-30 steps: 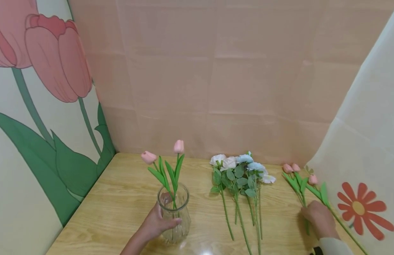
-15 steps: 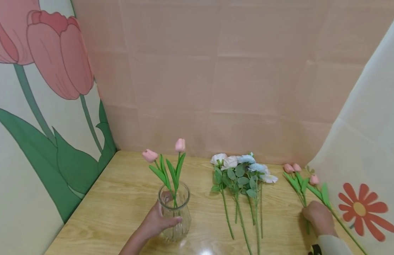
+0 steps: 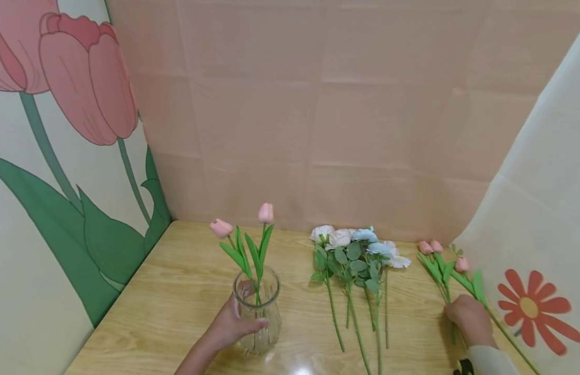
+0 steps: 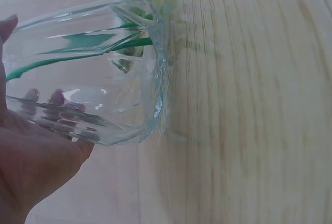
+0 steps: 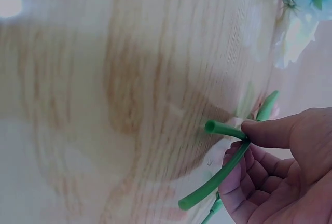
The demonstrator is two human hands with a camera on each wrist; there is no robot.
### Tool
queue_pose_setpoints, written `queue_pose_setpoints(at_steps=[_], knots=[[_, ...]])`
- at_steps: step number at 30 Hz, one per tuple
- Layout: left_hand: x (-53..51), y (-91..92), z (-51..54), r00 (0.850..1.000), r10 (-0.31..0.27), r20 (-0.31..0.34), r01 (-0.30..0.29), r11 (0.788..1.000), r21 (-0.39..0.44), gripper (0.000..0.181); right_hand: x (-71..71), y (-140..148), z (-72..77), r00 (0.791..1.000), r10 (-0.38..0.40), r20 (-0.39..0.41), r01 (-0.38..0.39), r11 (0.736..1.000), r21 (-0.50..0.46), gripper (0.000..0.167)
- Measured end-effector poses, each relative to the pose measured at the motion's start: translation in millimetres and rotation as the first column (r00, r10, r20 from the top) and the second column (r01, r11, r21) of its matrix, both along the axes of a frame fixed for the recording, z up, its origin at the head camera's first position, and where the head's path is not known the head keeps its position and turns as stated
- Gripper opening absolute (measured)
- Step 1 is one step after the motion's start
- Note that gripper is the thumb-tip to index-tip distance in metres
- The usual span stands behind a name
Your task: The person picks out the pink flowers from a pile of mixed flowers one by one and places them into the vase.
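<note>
As the head view is showing, your left hand [image 3: 233,323] is curving around the vase [image 3: 272,333], which is standing upright on the left of the table [image 3: 168,307] with two pink tulips [image 3: 266,213] rising out of it. White flowers [image 3: 338,238] and blue flowers [image 3: 365,235] are lying to its right, heads toward the far edge. At the far right, your right hand [image 3: 472,319] is holding two more tulips, and a loose tulip [image 3: 462,264] is lying just right of them.

In the left wrist view, your left hand is wrapping its fingers partway around the glass, whose base is resting on the table.

In the right wrist view, your right hand is pinching two green stems [image 5: 215,181] between thumb and finger, their ends poking out leftward.
</note>
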State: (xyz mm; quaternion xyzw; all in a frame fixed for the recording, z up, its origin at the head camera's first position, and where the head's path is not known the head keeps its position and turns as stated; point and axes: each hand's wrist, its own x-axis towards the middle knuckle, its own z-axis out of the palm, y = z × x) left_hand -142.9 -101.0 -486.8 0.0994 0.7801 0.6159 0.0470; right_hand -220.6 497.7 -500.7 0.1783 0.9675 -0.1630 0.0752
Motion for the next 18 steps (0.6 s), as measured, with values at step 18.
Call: queue_pose_setpoints(at_steps=[18], knots=[[-0.5,-0.6,-0.6,1.0,0.013,0.007,-0.013,1.0,-0.001,0.101,4.0,-1.3,1.7,0.998,0.004,-0.07,-0.005,1.0,-0.013,0.028]])
